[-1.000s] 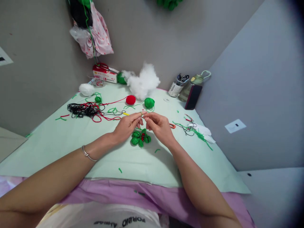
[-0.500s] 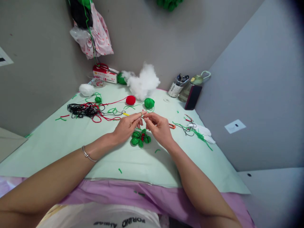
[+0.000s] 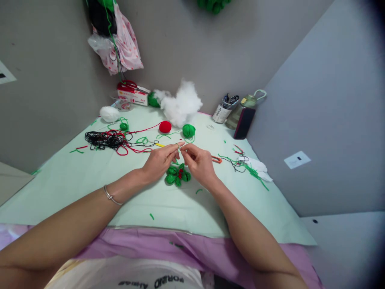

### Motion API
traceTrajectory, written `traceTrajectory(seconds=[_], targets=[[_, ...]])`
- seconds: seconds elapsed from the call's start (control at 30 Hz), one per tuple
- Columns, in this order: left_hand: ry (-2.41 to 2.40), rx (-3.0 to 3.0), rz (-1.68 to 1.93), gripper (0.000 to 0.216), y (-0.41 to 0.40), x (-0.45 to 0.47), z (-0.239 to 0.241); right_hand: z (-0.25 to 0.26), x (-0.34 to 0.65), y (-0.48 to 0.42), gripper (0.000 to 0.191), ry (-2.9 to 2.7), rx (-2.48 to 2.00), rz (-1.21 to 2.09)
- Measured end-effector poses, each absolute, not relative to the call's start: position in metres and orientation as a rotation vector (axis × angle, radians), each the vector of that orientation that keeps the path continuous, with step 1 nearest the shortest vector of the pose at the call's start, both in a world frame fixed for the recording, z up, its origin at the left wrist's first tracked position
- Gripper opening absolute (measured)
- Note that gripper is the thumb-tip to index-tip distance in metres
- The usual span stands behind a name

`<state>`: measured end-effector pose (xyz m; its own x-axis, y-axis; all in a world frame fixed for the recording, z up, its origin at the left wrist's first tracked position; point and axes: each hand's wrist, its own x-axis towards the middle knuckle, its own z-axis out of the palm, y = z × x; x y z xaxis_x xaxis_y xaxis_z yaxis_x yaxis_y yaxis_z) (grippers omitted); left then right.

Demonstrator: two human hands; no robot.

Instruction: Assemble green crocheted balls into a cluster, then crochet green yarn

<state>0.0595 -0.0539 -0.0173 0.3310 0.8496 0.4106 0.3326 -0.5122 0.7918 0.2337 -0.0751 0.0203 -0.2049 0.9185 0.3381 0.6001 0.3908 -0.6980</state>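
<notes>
My left hand (image 3: pixel 161 160) is closed, its index finger stretched to the right with a thin strand of yarn (image 3: pixel 179 145) over it. Fingertip to fingertip with it, my right hand (image 3: pixel 199 162) pinches at the strand; anything else in that pinch is too small to make out. Just below both hands, a green crocheted piece (image 3: pixel 178 175) with rounded lobes and a red centre lies on the table. An orange, slotted tool handle (image 3: pixel 216 159) shows on the tabletop beyond my right hand, partly hidden by it. A yellow piece (image 3: pixel 159 145) lies beside my left hand.
Tangled black yarn (image 3: pixel 105 139) lies left. Farther back are a red yarn ball (image 3: pixel 165 127), a green yarn ball (image 3: pixel 189 131), white stuffing (image 3: pixel 183 104) and red-handled scissors (image 3: pixel 128 85) on a box. A phone (image 3: pixel 244 123) leans on a bottle at right, near yarn scraps (image 3: pixel 255 175).
My right hand has shifted slightly left, uncovering more of the orange handle. My left index finger has straightened a little. The green crocheted piece stays in place.
</notes>
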Motion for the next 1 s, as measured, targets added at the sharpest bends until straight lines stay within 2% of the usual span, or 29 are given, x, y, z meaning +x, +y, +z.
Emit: traceTrajectory(seconds=[0.43, 0.67, 1.0], targets=[[1.143, 2.31, 1.099, 0.046, -0.052, 0.062, -0.017, 0.012, 0.237, -0.065, 0.018, -1.94, -1.362, 0.448], [1.229, 2.471, 0.931, 0.046, -0.048, 0.061, -0.022, 0.006, 0.24, -0.059, 0.022, -1.991, -1.462, 0.336], [1.281, 2.541, 0.688, 0.049, -0.046, 0.058, -0.025, 0.002, 0.242, -0.053, 0.023, -2.029, -1.488, 0.394]])
